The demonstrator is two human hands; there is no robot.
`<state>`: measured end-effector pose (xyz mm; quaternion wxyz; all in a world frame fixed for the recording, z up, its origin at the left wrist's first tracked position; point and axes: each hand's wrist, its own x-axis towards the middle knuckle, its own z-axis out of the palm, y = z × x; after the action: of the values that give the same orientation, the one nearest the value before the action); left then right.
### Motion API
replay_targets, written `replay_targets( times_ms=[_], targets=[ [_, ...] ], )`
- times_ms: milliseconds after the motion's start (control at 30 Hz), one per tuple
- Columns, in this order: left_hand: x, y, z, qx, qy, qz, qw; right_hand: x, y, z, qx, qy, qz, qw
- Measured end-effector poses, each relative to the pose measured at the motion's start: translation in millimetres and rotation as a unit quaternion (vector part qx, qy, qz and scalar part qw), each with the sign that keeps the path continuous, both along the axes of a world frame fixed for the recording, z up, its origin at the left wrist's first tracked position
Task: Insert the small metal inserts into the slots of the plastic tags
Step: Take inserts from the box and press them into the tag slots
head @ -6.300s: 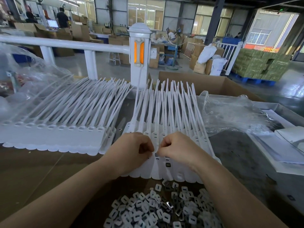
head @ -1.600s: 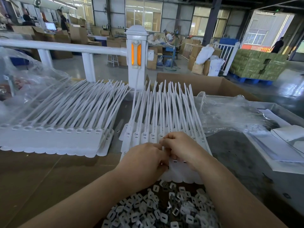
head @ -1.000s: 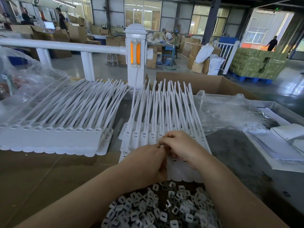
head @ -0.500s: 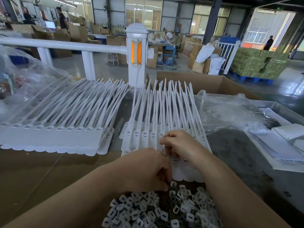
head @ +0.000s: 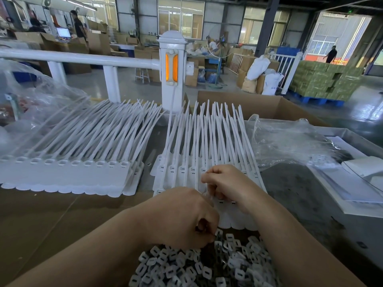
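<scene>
A stack of white plastic tags [head: 182, 168] with long thin tails lies in front of me, the slots near their heads. My right hand [head: 226, 183] rests on the near right part of this stack, fingers curled onto a tag. Closer to me lies a pile of several small metal inserts [head: 186, 268] in white frames. My left hand [head: 180, 216] is at the pile's far edge, thumb and fingertips pinched together on one insert. My hands hide the tag slots under them.
A second stack of white tags [head: 72, 175] lies to the left on the brown cardboard surface. Crumpled clear plastic bags [head: 290, 141] and white sheets [head: 362, 183] lie at the right. An open cardboard box [head: 259, 104] and a white railing post [head: 172, 65] stand behind.
My left hand has left the tag stack and come back toward me to the insert pile, where it has closed. My right hand has stayed on the tags.
</scene>
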<state>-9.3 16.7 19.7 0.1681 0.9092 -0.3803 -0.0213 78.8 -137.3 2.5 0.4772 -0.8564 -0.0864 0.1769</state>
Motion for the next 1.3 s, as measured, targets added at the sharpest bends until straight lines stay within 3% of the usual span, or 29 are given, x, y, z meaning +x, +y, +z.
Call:
replay_targets(
  times_ms=[467,700,867,1033,1167,1300],
  targets=[
    [-2,-6,-3,0.070,-0.003,-0.016,0.997,1,0,0,0.004,0.011,-0.007,1.000],
    [18,-32,-22,0.113,0.184,0.082,0.973,0,0,0,-0.007,0.003,-0.007,1.000],
    [14,5,-13,-0.078,0.153,0.089,0.981,-1,-2,0,0.004,-0.001,-0.007,1.000],
    [16,12,-6,-0.146,0.193,0.073,0.968,-1,-2,1,0.011,0.004,-0.004,1.000],
    [21,12,-8,-0.265,0.230,0.204,0.914,-1,-3,1,0.006,-0.010,0.008,1.000],
    [29,18,-14,-0.443,0.266,0.335,0.787,-1,-4,2,0.043,-0.003,0.018,0.999]
  ],
)
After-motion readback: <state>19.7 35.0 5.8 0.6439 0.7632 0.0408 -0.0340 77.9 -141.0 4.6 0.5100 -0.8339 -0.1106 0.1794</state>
